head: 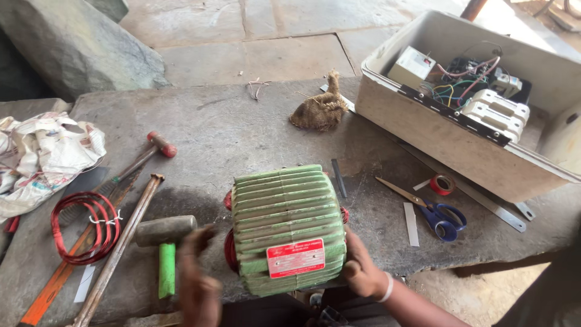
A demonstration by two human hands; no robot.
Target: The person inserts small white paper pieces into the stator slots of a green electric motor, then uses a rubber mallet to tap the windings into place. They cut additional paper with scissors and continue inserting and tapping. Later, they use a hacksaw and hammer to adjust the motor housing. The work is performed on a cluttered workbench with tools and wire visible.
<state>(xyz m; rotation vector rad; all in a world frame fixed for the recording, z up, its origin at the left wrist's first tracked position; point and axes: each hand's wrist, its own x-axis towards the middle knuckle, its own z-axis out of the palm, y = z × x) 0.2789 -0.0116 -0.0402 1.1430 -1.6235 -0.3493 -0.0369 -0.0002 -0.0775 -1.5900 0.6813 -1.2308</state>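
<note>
Head view: green ribbed motor housing [287, 227] sits at the stone bench's [242, 127] near edge. My right hand [362, 269] grips its right side, fingers curled on it; my left hand [196, 281], fingers loosely spread, hovers between it and a green-handled hammer [164, 242].

A green, ribbed motor housing [287, 227] is seen lying on its side near the front edge of a grey stone slab. A red rectangular plate is fixed on its near face, and red copper windings show at both ends
</note>
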